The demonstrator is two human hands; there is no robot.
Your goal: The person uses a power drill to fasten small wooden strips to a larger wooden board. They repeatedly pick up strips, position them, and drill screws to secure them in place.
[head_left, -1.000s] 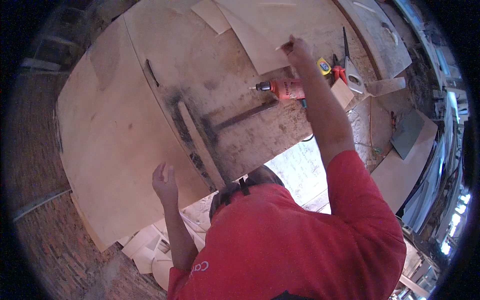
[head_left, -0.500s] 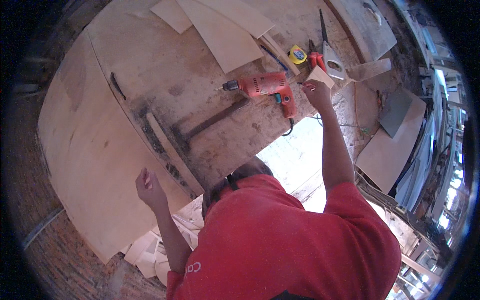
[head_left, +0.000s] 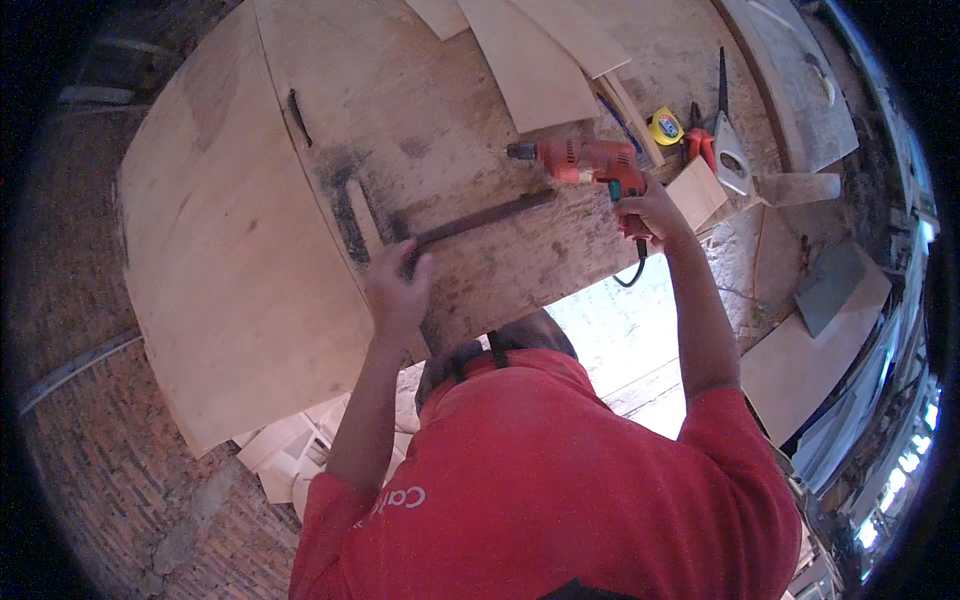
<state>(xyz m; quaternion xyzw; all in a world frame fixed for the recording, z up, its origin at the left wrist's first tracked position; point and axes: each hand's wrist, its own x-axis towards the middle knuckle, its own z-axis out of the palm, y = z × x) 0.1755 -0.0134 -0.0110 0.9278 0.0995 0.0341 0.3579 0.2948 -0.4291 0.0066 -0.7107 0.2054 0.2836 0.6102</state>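
My right hand (head_left: 650,212) is wrapped round the handle of a red power drill (head_left: 590,160), whose black chuck points left over the workbench (head_left: 480,270). A dark cord hangs from the drill's grip. Farther left, my left hand (head_left: 396,295) lies over a light wooden strip (head_left: 362,212), with thumb and forefinger apart; its other fingers are partly hidden. The near end of a dark wooden bar (head_left: 485,218) comes close to those fingertips. Left of the strip is a large curved sheet of plywood (head_left: 240,270).
Thin wood panels (head_left: 530,65) lie at the back. Toward the right are a yellow tape measure (head_left: 664,126), red-handled pliers (head_left: 700,148), a handsaw (head_left: 733,165) and a small wood block (head_left: 697,190). Wood offcuts (head_left: 280,455) lie below the bench at lower left.
My right hand has taken hold of the drill by its handle. My left hand has moved forward and right, from above the plywood onto the wooden strip. The whole view has shifted.
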